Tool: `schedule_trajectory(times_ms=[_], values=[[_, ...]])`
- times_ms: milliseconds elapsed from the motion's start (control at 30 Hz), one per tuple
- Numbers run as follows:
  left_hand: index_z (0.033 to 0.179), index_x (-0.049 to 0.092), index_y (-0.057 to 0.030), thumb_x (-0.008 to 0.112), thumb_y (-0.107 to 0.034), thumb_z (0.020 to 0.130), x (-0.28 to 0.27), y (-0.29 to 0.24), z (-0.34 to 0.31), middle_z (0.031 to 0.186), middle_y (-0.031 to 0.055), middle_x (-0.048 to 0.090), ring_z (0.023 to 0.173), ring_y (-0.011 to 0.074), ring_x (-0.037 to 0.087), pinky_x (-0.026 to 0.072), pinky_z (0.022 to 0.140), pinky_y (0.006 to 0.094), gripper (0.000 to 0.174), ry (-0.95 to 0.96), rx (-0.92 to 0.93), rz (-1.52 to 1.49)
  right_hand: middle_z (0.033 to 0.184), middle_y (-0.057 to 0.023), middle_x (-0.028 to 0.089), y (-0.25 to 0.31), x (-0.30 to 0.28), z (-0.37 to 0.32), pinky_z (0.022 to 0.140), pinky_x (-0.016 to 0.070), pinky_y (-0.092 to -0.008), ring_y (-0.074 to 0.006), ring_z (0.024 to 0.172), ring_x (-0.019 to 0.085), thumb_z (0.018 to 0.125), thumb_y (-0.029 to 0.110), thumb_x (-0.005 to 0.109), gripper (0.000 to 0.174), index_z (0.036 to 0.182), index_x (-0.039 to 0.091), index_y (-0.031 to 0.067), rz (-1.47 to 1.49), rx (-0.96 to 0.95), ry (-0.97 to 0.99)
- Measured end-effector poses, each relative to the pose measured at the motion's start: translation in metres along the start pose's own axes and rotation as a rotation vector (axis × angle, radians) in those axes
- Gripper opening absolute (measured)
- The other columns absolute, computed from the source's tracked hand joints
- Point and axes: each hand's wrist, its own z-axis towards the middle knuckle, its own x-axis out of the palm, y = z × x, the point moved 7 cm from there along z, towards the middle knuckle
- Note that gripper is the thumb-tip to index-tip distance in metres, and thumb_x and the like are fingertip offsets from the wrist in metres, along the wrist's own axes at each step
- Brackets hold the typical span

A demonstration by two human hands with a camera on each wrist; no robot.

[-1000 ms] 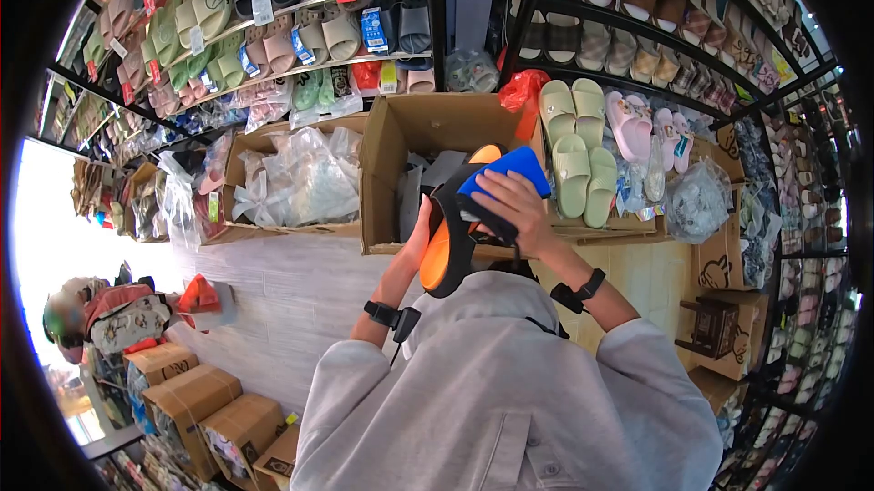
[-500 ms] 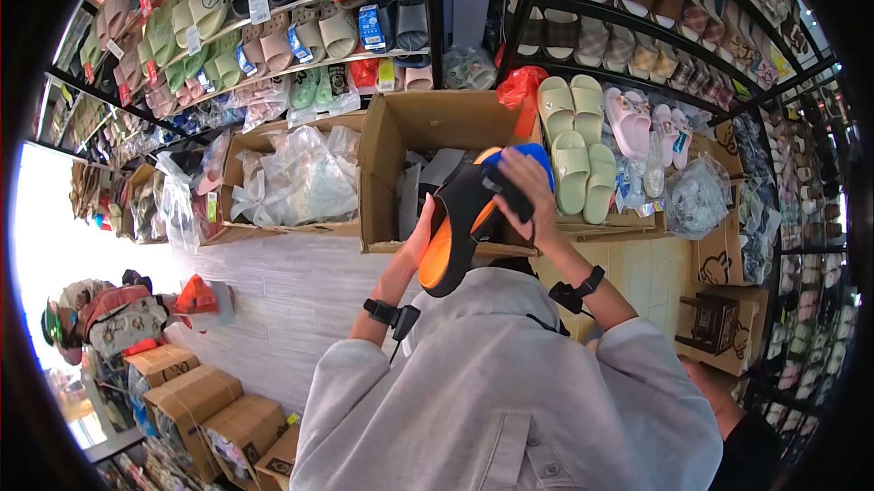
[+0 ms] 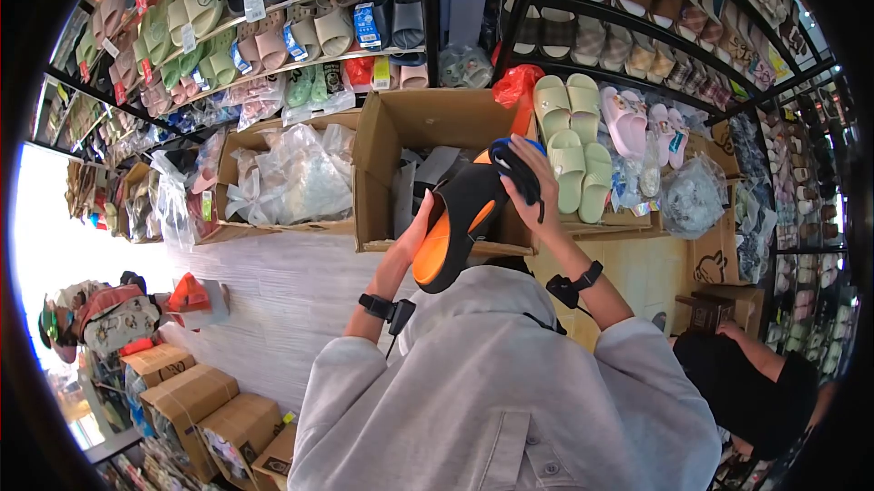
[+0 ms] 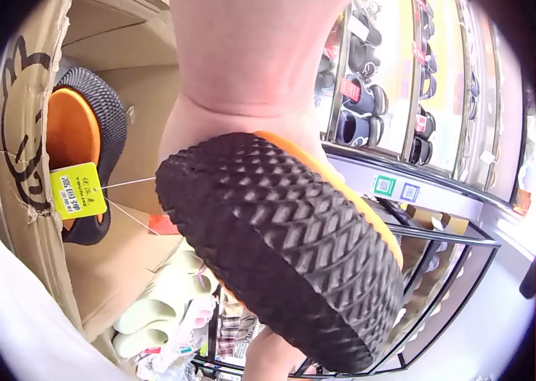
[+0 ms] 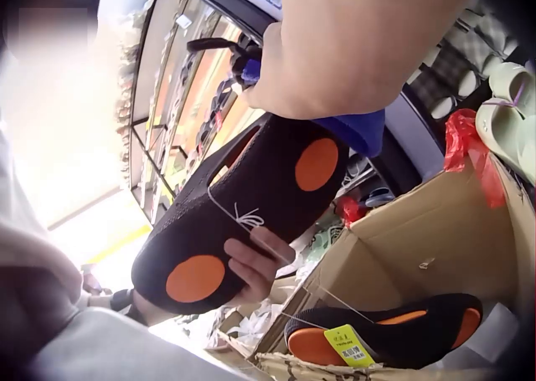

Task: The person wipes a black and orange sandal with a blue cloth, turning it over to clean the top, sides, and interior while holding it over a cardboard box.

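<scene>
My left hand (image 3: 419, 225) grips a black slipper (image 3: 472, 209) with an orange insole. Its textured black sole fills the middle of the left wrist view. In the right wrist view, orange discs and a tied white string show on its side, and left fingers (image 5: 255, 264) curl round it. Held in my right hand (image 3: 539, 186) is a blue pad (image 5: 364, 131) with a black side and a black cord loop, right at the slipper's toe end. A matching slipper (image 5: 394, 335) with a yellow tag (image 5: 348, 346) lies in the cardboard box (image 3: 382, 172) below, joined by string.
Pale green slides (image 3: 566, 163) and pink slippers (image 3: 625, 124) lie right of the box. Another box at left holds clear plastic bags (image 3: 305, 172). Slipper racks line the back and right. A person in black (image 3: 742, 382) is low at the right, beside a dark stool (image 3: 708, 312).
My right hand has shifted and turned, so the pad's black side faces up and little blue shows. The slipper stays in my left hand. A person in black has come into view at right.
</scene>
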Motion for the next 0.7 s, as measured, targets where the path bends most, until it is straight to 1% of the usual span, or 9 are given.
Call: schedule_trajectory(times_ms=[100,233,333,367,400,467,567,667,700], values=[[0.157,0.056,-0.0118,0.044,-0.083,0.104,0.011,-0.006,0.0,0.141,0.0074,0.071,0.119,0.0227,0.072,0.0608,0.101,0.0386,0.09,-0.014,0.05,-0.005,0.153,-0.0183,0.065,0.021,0.0,0.0,0.123,0.0414,-0.0534,-0.0391,0.145,0.059,0.09,0.016,0.085,0.057,0.143,0.07,0.0014,-0.134,-0.071,-0.024],[0.156,0.057,-0.0109,0.045,-0.083,0.103,0.029,-0.012,-0.007,0.139,0.0082,0.072,0.116,0.024,0.074,0.0619,0.1,0.04,0.09,-0.002,0.074,-0.071,0.152,-0.0141,0.067,0.043,0.013,-0.019,0.123,0.0415,-0.0528,-0.0372,0.144,0.06,0.091,0.023,0.086,0.056,0.143,0.072,0.0068,-0.21,-0.354,0.127],[0.154,0.059,-0.0105,0.046,-0.083,0.103,0.028,-0.008,-0.007,0.138,0.0083,0.072,0.115,0.0241,0.074,0.062,0.1,0.0402,0.09,0.05,0.042,-0.039,0.153,-0.014,0.067,0.026,0.007,-0.013,0.123,0.0414,-0.0525,-0.0356,0.144,0.06,0.092,0.021,0.085,0.055,0.143,0.071,0.0061,-0.104,-0.267,0.164],[0.153,0.059,-0.0104,0.046,-0.083,0.103,0.027,-0.005,-0.006,0.137,0.0082,0.073,0.114,0.0238,0.074,0.062,0.1,0.0397,0.089,0.051,0.026,-0.051,0.152,-0.0159,0.067,0.019,0.003,-0.008,0.124,0.0417,-0.0521,-0.0346,0.145,0.06,0.092,0.019,0.085,0.054,0.142,0.071,0.0047,-0.087,-0.18,0.131],[0.152,0.06,-0.0103,0.046,-0.083,0.103,0.025,-0.002,-0.004,0.136,0.0081,0.073,0.113,0.0235,0.074,0.0621,0.099,0.0392,0.089,0.051,0.01,-0.066,0.152,-0.0185,0.066,0.011,0.0,-0.004,0.125,0.0405,-0.0519,-0.0385,0.146,0.058,0.097,0.016,0.08,0.051,0.143,0.068,0.0002,-0.031,-0.046,0.074],[0.151,0.062,-0.0101,0.046,-0.082,0.104,0.025,0.0,-0.002,0.133,0.008,0.074,0.112,0.0228,0.074,0.0621,0.098,0.0383,0.087,0.036,-0.004,-0.065,0.151,-0.0187,0.066,0.002,0.001,-0.002,0.126,0.0395,-0.0516,-0.0394,0.146,0.058,0.098,0.016,0.079,0.05,0.143,0.068,-0.0016,0.018,0.073,-0.024],[0.149,0.063,-0.01,0.047,-0.081,0.104,0.026,-0.004,0.0,0.131,0.0078,0.075,0.11,0.0221,0.074,0.0621,0.098,0.0374,0.086,0.006,0.01,-0.027,0.15,-0.018,0.067,0.035,0.001,-0.008,0.124,0.0393,-0.0532,-0.0392,0.145,0.058,0.094,0.02,0.082,0.051,0.14,0.071,-0.0007,-0.214,-0.103,0.004],[0.15,0.063,-0.0102,0.047,-0.081,0.104,0.031,-0.01,-0.005,0.132,0.0077,0.075,0.111,0.022,0.074,0.0619,0.098,0.0373,0.086,0.002,0.036,-0.02,0.15,-0.0159,0.068,0.049,0.01,-0.028,0.124,0.0393,-0.0543,-0.0375,0.145,0.059,0.09,0.022,0.086,0.056,0.141,0.071,0.0043,-0.202,-0.294,0.135],[0.15,0.062,-0.0102,0.047,-0.081,0.104,0.037,-0.011,-0.007,0.132,0.0078,0.074,0.111,0.0223,0.074,0.0619,0.099,0.0375,0.086,-0.005,0.043,-0.031,0.15,-0.016,0.068,0.045,0.008,-0.03,0.124,0.0396,-0.0544,-0.0377,0.145,0.059,0.09,0.022,0.086,0.056,0.142,0.071,0.0046,-0.181,-0.299,0.152]])
